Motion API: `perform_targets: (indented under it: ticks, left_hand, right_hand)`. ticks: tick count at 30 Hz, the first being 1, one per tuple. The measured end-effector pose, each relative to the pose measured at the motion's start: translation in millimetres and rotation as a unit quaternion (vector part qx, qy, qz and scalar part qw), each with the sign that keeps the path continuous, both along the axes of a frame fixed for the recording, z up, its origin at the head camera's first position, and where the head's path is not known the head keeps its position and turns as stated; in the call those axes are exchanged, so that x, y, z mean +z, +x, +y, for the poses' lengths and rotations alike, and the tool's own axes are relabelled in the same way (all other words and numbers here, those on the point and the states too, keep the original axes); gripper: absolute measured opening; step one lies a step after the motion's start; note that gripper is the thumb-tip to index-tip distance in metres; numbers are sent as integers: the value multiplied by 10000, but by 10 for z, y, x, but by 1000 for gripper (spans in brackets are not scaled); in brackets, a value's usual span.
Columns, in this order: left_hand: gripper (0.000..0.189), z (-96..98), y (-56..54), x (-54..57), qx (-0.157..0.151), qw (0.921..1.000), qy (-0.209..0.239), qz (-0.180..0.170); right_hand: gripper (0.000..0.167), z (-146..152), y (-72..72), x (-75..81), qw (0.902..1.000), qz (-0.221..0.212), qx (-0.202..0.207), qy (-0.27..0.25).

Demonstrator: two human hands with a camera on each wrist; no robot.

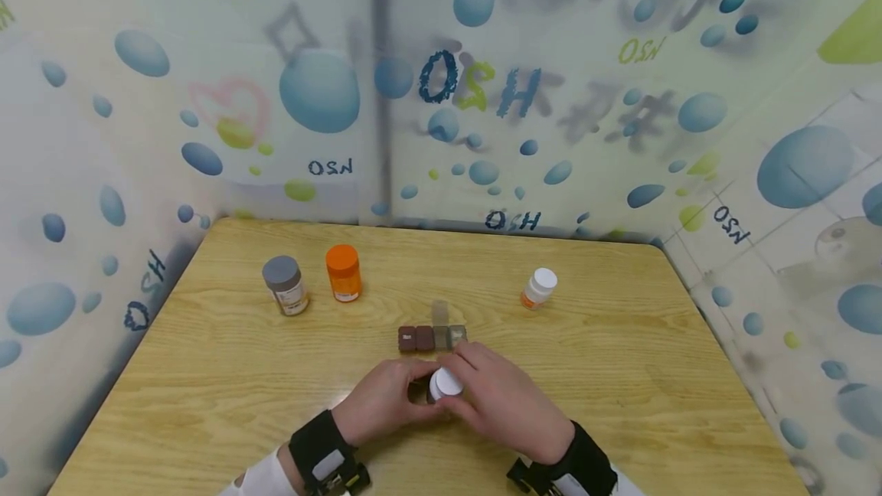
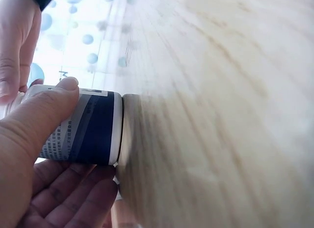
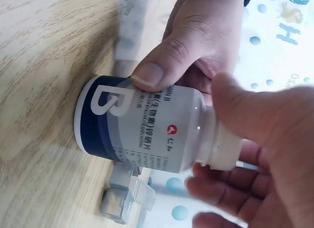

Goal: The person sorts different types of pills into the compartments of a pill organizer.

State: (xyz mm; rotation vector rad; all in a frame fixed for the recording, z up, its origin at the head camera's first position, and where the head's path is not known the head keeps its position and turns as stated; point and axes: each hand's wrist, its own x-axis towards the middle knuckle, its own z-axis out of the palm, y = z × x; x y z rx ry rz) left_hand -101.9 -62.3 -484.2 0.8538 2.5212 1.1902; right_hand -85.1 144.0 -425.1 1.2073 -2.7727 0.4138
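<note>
A white pill bottle [image 3: 147,127] with a blue-and-grey label and a big letter B stands upright on the table. My left hand [image 1: 387,398] holds its body, thumb across the label and fingers behind, as the left wrist view shows. At the neck, my right hand [image 1: 498,398] pinches the white cap [image 3: 223,147] between thumb and fingers. Just beyond both hands lies a small pill organizer [image 1: 424,338], two compartments dark red and two greyish. One greyish lid [image 1: 439,313] stands raised; in the right wrist view the end compartment [image 3: 115,206] holds something pale.
Toward the back left stand a grey-capped bottle [image 1: 285,286] and an orange bottle [image 1: 344,274]. A small white-capped bottle [image 1: 539,288] is at the back right. Patterned curtains [image 1: 303,197] hang round the wooden table [image 1: 620,343] at the back and sides.
</note>
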Motion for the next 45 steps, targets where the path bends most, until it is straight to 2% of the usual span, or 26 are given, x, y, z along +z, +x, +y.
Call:
perform_targets:
  ticks: [3,8,13,17,20,23,26,29,32,35,40,45]
  left_hand:
    - [49,-3,0,-1,9,10000,14,-16]
    - [48,0,-8,-11,28,9999,4,-141]
    - [48,6,-7,-14,10,10000,20,-76]
    - [49,12,-4,-8,-24,10000,45,27]
    - [52,14,-2,-6,-6,10000,18,48]
    - [55,11,-1,-7,43,10000,-48,-5]
    - [56,7,-2,-10,56,9999,-85,-79]
    - [56,2,-2,-14,41,9999,-88,-100]
    - [57,-2,-1,-16,43,9999,-83,-86]
    - [56,-5,0,-14,60,9999,-79,-81]
    - [56,0,1,-12,50,9999,-77,-57]
    - [55,11,1,-16,44,9999,-88,-56]
  right_hand:
    - [41,11,-10,3,9996,-49,262,-12]
    - [49,37,-23,48,9977,-156,652,-30]
    - [48,85,-24,117,9967,-199,723,-324]
    - [43,213,-58,146,9968,-335,70,-729]
    - [43,385,-133,66,9931,-397,-632,-901]
    - [41,603,-242,-114,9875,-443,-1143,-993]
    - [40,825,-345,-344,9837,-390,-1484,-938]
    - [49,1009,-414,-540,9805,-380,-1654,-988]
    - [62,1124,-446,-650,9766,-436,-1811,-1072]
    - [64,1166,-447,-672,9708,-456,-2103,-1063]
    - [38,1165,-410,-635,9616,-519,-2509,-988]
    - [21,1116,-399,-608,9576,-763,-2623,-913]
